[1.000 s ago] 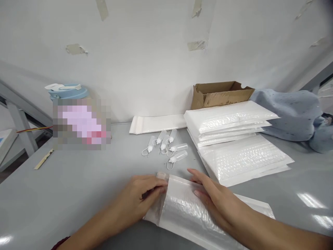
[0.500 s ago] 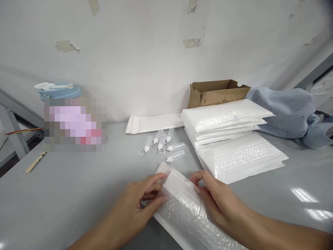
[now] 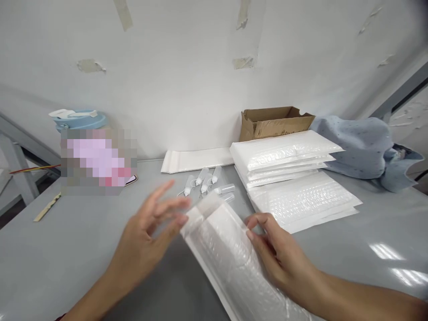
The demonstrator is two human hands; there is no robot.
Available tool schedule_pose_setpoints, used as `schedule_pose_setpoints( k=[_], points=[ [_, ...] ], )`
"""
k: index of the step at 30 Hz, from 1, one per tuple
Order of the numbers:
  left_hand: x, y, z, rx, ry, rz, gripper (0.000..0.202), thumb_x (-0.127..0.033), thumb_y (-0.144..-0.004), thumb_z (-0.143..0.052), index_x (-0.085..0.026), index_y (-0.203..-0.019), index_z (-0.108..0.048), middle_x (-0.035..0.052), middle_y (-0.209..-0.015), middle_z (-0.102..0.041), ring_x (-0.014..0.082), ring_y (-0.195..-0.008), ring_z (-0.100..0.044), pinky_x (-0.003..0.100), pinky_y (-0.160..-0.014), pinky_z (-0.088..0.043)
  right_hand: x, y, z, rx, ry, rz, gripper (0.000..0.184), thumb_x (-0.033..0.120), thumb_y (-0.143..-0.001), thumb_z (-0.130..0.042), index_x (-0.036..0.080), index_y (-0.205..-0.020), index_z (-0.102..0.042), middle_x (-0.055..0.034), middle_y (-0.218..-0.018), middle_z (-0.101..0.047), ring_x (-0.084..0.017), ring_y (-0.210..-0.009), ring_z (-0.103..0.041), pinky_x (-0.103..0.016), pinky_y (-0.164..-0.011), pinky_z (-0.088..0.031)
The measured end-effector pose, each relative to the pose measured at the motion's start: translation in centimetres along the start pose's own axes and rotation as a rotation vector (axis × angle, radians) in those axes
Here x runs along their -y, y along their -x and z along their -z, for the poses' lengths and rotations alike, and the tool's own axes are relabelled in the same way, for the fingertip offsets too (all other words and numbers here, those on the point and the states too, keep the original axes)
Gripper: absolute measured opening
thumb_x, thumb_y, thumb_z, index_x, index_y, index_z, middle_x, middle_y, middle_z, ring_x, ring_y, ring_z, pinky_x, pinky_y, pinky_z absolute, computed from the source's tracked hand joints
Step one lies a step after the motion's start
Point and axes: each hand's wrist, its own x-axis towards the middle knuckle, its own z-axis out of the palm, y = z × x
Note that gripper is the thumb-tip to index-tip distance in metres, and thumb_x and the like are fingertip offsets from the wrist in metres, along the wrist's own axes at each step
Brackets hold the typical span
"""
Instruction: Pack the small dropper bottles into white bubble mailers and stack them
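Observation:
A white bubble mailer (image 3: pixel 230 254) lies tilted before me, its flap end pointing away toward the bottles. My right hand (image 3: pixel 281 254) pinches the mailer's right edge between thumb and fingers. Just left of the flap, my left hand (image 3: pixel 150 227) has its fingers spread and slightly blurred, holding nothing; whether the thumb tip touches the flap's corner I cannot tell. Beyond the flap lie several small clear squeeze bottles (image 3: pixel 205 182) with white caps, two of them partly covered by the mailer.
On the right is a stack of bubble mailers (image 3: pixel 287 154), with a cardboard box (image 3: pixel 277 122) behind and blue fabric (image 3: pixel 354 147) alongside. A flat white mailer (image 3: pixel 200 159) rests along the wall. A pixelated area covers things at left, near a yellowish strip (image 3: pixel 47 207).
My left hand has let go of the mailer's left edge and moved left, its fingers spreading. The flap end has risen and now covers part of the bottles. My right hand keeps its pinch.

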Motion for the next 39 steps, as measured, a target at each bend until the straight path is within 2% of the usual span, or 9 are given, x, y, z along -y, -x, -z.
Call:
schedule_pose_setpoints(
  k=[2, 7, 12, 16, 21, 24, 30, 36, 39],
  points=[
    [0.3, -0.5, -0.1, -0.118, 0.046, 0.021, 0.080, -0.049, -0.074, -0.067, -0.032, -0.142, -0.026, 0.0052, -0.126, -0.061, 0.0249, -0.110, -0.061, 0.039, -0.093, -0.049, -0.2, -0.1, -0.1, -0.064, -0.038, -0.008, 0.005, 0.022, -0.096, -0.031, 0.024, -0.098, -0.035, 0.0104, -0.055, -0.027, -0.010, -0.043, -0.027, -0.023, -0.043, -0.025],
    [0.8, -0.6, -1.4, 0.433, 0.362, 0.265, 0.058, -0.049, -0.084, -0.059, -0.023, -0.134, -0.045, 0.0085, -0.113, -0.068, 0.0254, -0.105, -0.063, 0.040, -0.094, -0.048, -0.5, 0.1, -0.5, -0.064, -0.192, -0.064, 0.006, 0.029, -0.098, -0.031, 0.025, -0.099, -0.035, 0.0086, -0.058, -0.032, -0.011, -0.049, -0.032, -0.025, -0.048, -0.030],
    [0.3, 0.1, -2.6, 0.575, 0.417, 0.216, 0.033, -0.040, -0.085, -0.061, -0.020, -0.110, -0.067, 0.0046, -0.098, -0.073, 0.0224, -0.091, -0.067, 0.033, -0.084, -0.050, 0.6, -0.2, 0.0, 0.138, -0.589, -0.200, 0.034, 0.039, -0.094, -0.048, 0.027, -0.121, -0.030, 0.0017, -0.083, -0.053, -0.011, -0.065, -0.051, -0.029, -0.065, -0.045],
    [-0.1, 0.6, -2.4, 0.685, 0.339, 0.211, 0.032, -0.039, -0.087, -0.058, -0.023, -0.114, -0.066, 0.0026, -0.096, -0.073, 0.0221, -0.089, -0.065, 0.031, -0.079, -0.049, 0.9, -1.1, 0.4, 0.259, -0.737, -0.258, 0.049, 0.036, -0.085, -0.063, 0.026, -0.125, -0.036, 0.0043, -0.074, -0.055, -0.010, -0.064, -0.052, -0.026, -0.065, -0.045],
    [-0.4, 0.7, -2.3, 0.624, 0.268, 0.177, 0.034, -0.037, -0.085, -0.060, -0.032, -0.118, -0.063, -0.0001, -0.116, -0.067, 0.0223, -0.104, -0.061, 0.032, -0.088, -0.046, 0.2, -1.5, 0.5, 0.217, -0.600, -0.204, 0.018, 0.030, -0.088, -0.057, 0.022, -0.104, -0.056, 0.0081, -0.057, -0.042, -0.007, -0.051, -0.034, -0.019, -0.047, -0.028],
    [-0.1, 0.4, -2.4, 0.592, 0.274, 0.149, 0.025, -0.036, -0.080, -0.064, -0.031, -0.104, -0.071, -0.0002, -0.106, -0.071, 0.0211, -0.096, -0.063, 0.030, -0.083, -0.047, 0.2, -1.4, 0.6, 0.169, -0.526, -0.132, 0.009, 0.022, -0.084, -0.057, 0.020, -0.090, -0.064, 0.0085, -0.053, -0.035, -0.007, -0.047, -0.026, -0.020, -0.044, -0.021],
    [0.3, 0.3, -2.2, 0.681, 0.259, 0.187, 0.015, -0.032, -0.078, -0.067, -0.026, -0.089, -0.076, 0.0016, -0.087, -0.074, 0.0181, -0.079, -0.067, 0.025, -0.071, -0.049, 0.5, -0.8, 1.1, 0.163, -0.494, -0.160, 0.017, 0.018, -0.079, -0.056, 0.021, -0.085, -0.072, 0.0077, -0.049, -0.032, -0.007, -0.045, -0.025, -0.022, -0.043, -0.021],
    [0.0, 0.0, 0.2, 0.951, 0.420, 0.211, 0.046, -0.023, -0.072, -0.070, -0.035, -0.115, -0.064, -0.0012, -0.117, -0.065, 0.0244, -0.110, -0.058, 0.033, -0.093, -0.043, 0.2, -0.7, 1.7, 0.161, -0.543, -0.236, 0.025, 0.017, -0.072, -0.057, 0.026, -0.087, -0.074, 0.0072, -0.047, -0.028, -0.008, -0.044, -0.024, -0.022, -0.042, -0.019],
    [0.2, -0.7, 0.5, 0.950, 0.616, 0.216, 0.039, -0.025, -0.074, -0.057, -0.030, -0.112, -0.067, 0.0000, -0.113, -0.068, 0.0241, -0.107, -0.059, 0.032, -0.092, -0.043, 0.0, -0.6, 1.9, 0.092, -0.582, -0.268, 0.026, 0.019, -0.071, -0.056, 0.025, -0.088, -0.076, 0.0052, -0.047, -0.037, -0.009, -0.046, -0.031, -0.023, -0.044, -0.027]
  ],
)
